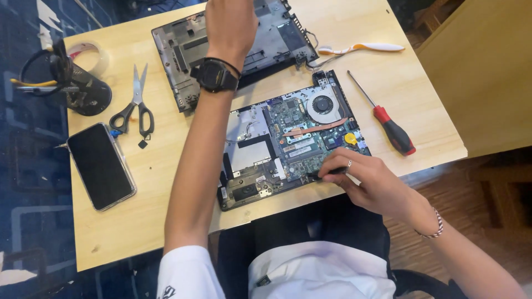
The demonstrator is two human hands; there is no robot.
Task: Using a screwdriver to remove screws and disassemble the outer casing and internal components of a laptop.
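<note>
Head cam: right hand point(370, 180) pinches a small dark tool point(327, 173) against the laptop board point(302, 135); keep it steady. Left hand point(230, 25) rests spread on the bottom cover point(183, 47) beyond the grip.

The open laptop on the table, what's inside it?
Inside the open laptop show a round fan, a copper strip, a green circuit board and a yellow disc. The left arm and right hand, pinching a thin dark tool, cover other parts.
</note>
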